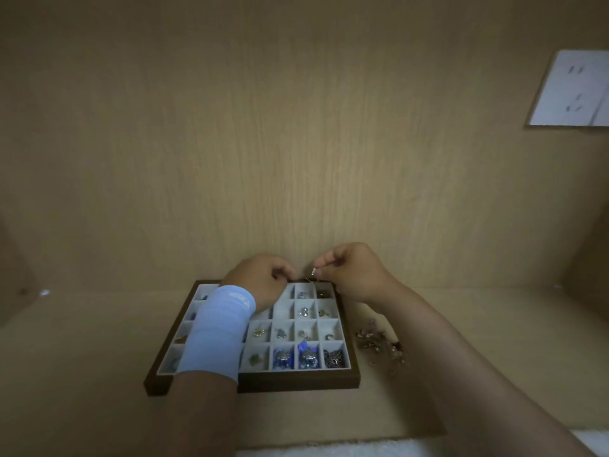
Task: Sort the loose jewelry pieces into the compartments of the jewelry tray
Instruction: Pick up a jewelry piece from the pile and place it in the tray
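Head view | tray (298, 381) mostly filled | loose pile (380, 344) at 3 o'clock remains | right hand (354, 275) pinches small silver piece (314, 272) | left hand (265, 278) curled, contents unclear

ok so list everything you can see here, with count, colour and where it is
dark wooden jewelry tray with grey felt compartments: one, brown frame, centre of the tan wooden surface
sorted jewelry pieces: many, silver, gold and blue, spread across the tray's compartments
pile of loose jewelry pieces: one heap, gold-brown, on the surface right of the tray
small silver jewelry piece: one, silver, pinched above the tray's far edge
white wall socket plate: one, white, upper right on the wooden back panel
white fabric strip: one, white, bottom edge of view
light blue wrist sleeve: one, pale blue, on the left forearm over the tray
left hand: one, curled, over the tray's far edge
right hand: one, pinching the silver piece
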Demonstrator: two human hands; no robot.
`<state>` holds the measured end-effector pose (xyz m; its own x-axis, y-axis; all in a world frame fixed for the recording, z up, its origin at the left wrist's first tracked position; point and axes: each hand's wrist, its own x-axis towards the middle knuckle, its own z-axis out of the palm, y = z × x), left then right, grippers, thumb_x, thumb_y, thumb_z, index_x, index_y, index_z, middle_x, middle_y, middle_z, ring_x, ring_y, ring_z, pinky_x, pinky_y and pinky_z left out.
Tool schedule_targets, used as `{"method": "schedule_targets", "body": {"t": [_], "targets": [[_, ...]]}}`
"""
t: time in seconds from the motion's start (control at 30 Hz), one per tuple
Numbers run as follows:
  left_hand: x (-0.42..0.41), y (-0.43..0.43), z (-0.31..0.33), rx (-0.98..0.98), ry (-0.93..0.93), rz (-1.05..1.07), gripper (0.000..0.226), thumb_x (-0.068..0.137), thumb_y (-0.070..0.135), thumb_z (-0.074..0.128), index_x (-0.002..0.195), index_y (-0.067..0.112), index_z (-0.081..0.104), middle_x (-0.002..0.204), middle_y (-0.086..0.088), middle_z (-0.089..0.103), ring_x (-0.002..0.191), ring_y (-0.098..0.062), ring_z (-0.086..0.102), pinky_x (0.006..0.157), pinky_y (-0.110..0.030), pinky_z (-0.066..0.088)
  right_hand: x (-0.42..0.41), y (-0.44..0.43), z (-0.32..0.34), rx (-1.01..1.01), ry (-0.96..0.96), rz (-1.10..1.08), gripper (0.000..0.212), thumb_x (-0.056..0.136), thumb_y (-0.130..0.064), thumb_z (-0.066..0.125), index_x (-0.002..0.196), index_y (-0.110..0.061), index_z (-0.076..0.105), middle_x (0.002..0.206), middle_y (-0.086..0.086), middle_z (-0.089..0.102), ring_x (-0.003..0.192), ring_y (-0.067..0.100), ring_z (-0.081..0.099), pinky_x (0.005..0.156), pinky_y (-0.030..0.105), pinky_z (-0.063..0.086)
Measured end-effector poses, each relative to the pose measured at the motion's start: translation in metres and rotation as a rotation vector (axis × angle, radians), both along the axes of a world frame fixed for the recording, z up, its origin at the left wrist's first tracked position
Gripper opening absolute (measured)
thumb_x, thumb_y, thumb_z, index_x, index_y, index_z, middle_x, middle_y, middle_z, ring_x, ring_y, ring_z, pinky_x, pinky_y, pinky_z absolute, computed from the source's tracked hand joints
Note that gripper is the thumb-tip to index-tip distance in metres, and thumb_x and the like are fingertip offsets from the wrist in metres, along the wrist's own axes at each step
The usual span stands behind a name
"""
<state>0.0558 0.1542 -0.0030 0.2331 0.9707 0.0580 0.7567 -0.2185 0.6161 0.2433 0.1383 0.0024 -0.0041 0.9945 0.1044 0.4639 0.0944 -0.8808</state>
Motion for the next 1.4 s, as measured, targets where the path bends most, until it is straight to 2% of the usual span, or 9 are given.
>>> {"method": "schedule_targets", "body": {"t": [0.1,0.27,0.37,0.47,0.7,0.87,1.03,1.2,1.4], "targets": [[0.005,0.001,-0.004,-0.026,0.148,-0.014,0.035,0.092,0.024,0.052,0.079,0.053,0.066,0.123,0.005,0.058,0.118,-0.020,0.051,0.105,-0.032,0.039,-0.003,0.011,-0.009,0.038,-0.143,0.025,0.009,0.087,-0.010,0.072,0.084,-0.017,0.076,0.080,-0.003,0.074,0.079,0.011,0.070,0.078,0.029,0.058],[0.011,0.000,-0.003,-0.096,0.332,-0.041,0.042,0.092,0.020,0.050,0.117,0.052,0.063,0.136,0.002,0.038,0.138,-0.024,0.024,0.117,-0.037,0.021,-0.008,0.016,-0.015,0.062,-0.236,0.052,0.020,0.089,-0.010,0.070,0.077,-0.025,0.073,0.081,-0.008,0.074,0.082,0.009,0.070,0.081,0.028,0.057],[0.011,0.002,-0.004,-0.123,0.281,-0.016,0.042,0.090,0.018,0.050,0.108,0.053,0.066,0.134,0.002,0.042,0.134,-0.024,0.034,0.114,-0.037,0.029,-0.008,0.017,-0.014,0.056,-0.269,0.064,0.021,0.090,-0.009,0.068,0.079,-0.025,0.074,0.082,-0.010,0.074,0.082,0.006,0.069,0.080,0.024,0.055],[0.002,0.004,-0.002,-0.132,0.108,0.007,0.035,0.090,0.015,0.049,0.088,0.045,0.067,0.121,0.005,0.062,0.111,-0.019,0.059,0.102,-0.037,0.046,-0.010,0.016,-0.012,0.024,-0.282,0.103,0.022,0.090,-0.006,0.065,0.081,-0.023,0.077,0.083,-0.010,0.074,0.083,0.004,0.068,0.080,0.022,0.054],[0.000,-0.002,0.003,-0.119,0.074,0.007,0.029,0.094,0.016,0.050,0.080,0.038,0.065,0.110,0.005,0.068,0.100,-0.017,0.063,0.096,-0.035,0.049,-0.020,0.019,-0.013,-0.048,-0.496,0.170,0.018,0.090,-0.019,0.066,0.081,-0.030,0.076,0.087,-0.014,0.073,0.086,0.005,0.067,0.087,0.032,0.056],[0.000,0.000,-0.003,-0.112,0.106,0.014,0.030,0.093,0.018,0.051,0.076,0.040,0.063,0.114,0.007,0.068,0.103,-0.017,0.062,0.099,-0.035,0.048,-0.024,0.018,-0.019,0.084,-0.596,0.071,0.011,0.085,-0.030,0.072,0.095,-0.033,0.076,0.094,-0.014,0.073,0.086,0.007,0.067,0.081,0.035,0.058],[0.004,0.000,-0.003,-0.107,0.092,0.014,0.031,0.093,0.018,0.049,0.082,0.042,0.066,0.115,0.008,0.068,0.101,-0.017,0.063,0.098,-0.035,0.049,-0.017,0.012,-0.011,0.177,-0.778,0.011,0.019,0.091,-0.027,0.057,0.097,-0.033,0.073,0.100,-0.010,0.072,0.088,0.015,0.065,0.077,0.035,0.056],[0.012,-0.001,-0.005,-0.103,0.203,-0.021,0.032,0.093,0.017,0.052,0.103,0.038,0.074,0.126,0.007,0.064,0.112,-0.018,0.060,0.103,-0.031,0.045,-0.016,0.004,-0.008,0.048,-0.769,0.128,0.030,0.086,-0.018,0.053,0.096,-0.036,0.076,0.111,-0.012,0.071,0.097,0.014,0.063,0.078,0.027,0.050],[0.013,-0.003,0.001,-0.109,0.191,-0.040,0.024,0.094,0.025,0.054,0.101,0.035,0.074,0.119,0.010,0.068,0.109,-0.017,0.062,0.102,-0.033,0.046,-0.010,-0.001,-0.004,-0.008,-0.698,0.165,0.031,0.090,-0.017,0.052,0.102,-0.034,0.075,0.112,-0.010,0.070,0.098,0.012,0.062,0.086,0.031,0.052]]}}
